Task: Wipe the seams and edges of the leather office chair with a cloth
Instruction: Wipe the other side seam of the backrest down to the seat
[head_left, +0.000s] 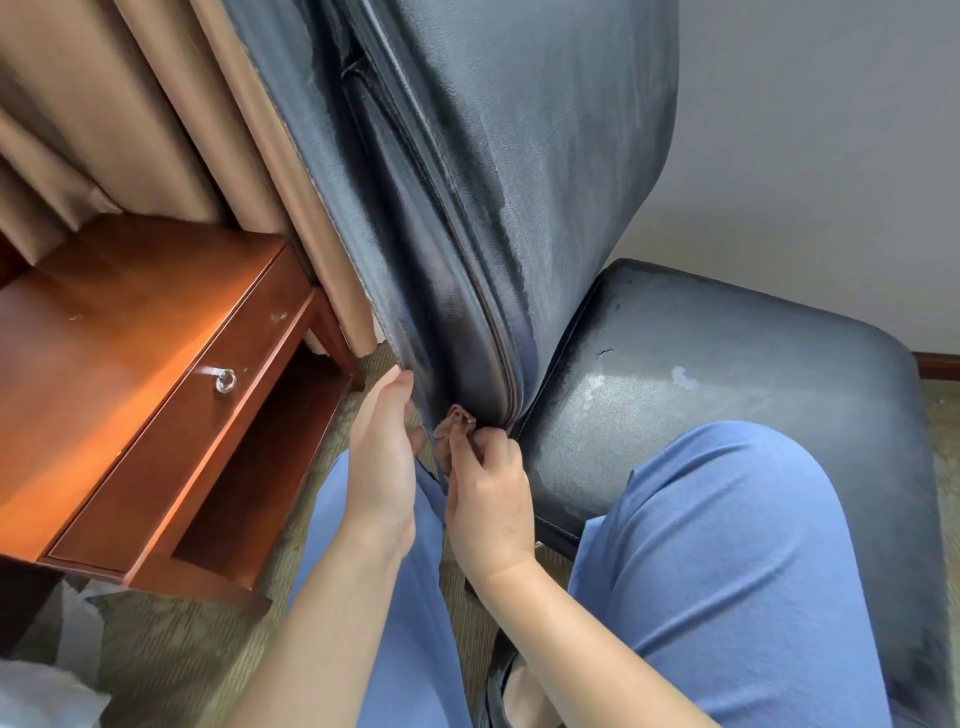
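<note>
Right hand (488, 483) pinches cloth (453, 423) into backrest (493, 182) seam's bottom, frame centre; left hand (382, 447) grips the edge; seat (727, 374) seams look undone.

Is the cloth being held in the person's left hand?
No, the small brown cloth is pinched in the right hand at the backrest's lower seam, while the left hand grips the backrest's edge.

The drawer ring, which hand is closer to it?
Left. The left hand holds the chair back's edge, nearer the ring. The right hand pinches the cloth, farther away.
</note>
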